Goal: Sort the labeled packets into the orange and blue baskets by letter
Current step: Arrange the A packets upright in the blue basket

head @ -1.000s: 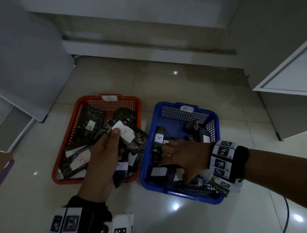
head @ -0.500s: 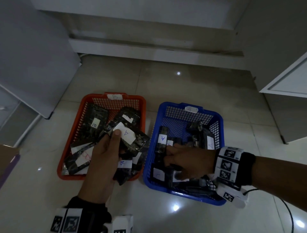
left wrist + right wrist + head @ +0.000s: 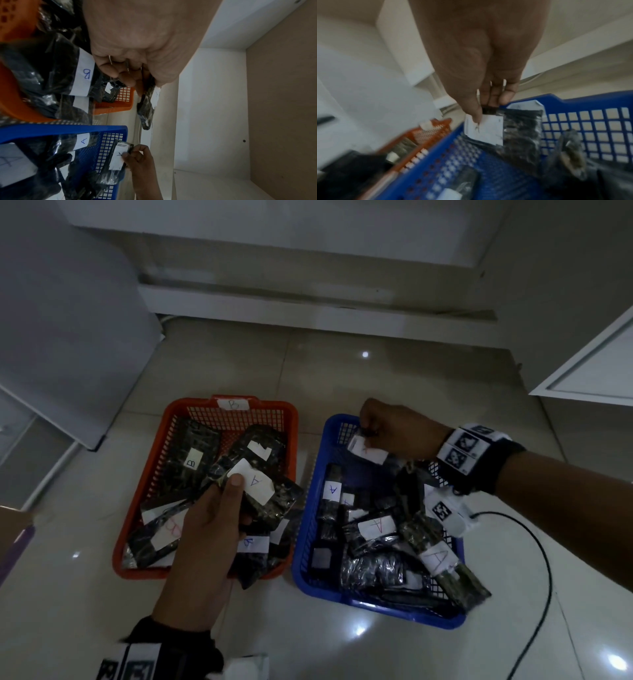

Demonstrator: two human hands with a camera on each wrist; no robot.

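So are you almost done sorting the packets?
Nearly, but not yet. Most packets already lie in baskets: A labels show in the blue basket, B labels in the orange basket. In hand: the left hand holds an A packet above the orange basket, and the right hand pinches another A packet over the blue one. Left: both must be dropped in blue.

— How many baskets are seen?
— Two are counted: one orange basket [image 3: 144,494] and one blue basket [image 3: 310,522].
— How many hands?
— Two, a left hand [image 3: 209,546] and a right hand [image 3: 397,433], with one packet held in each.
— And the packets' labels?
— Five "A" labels and four "B" labels can be read; the full packet count cannot be told.
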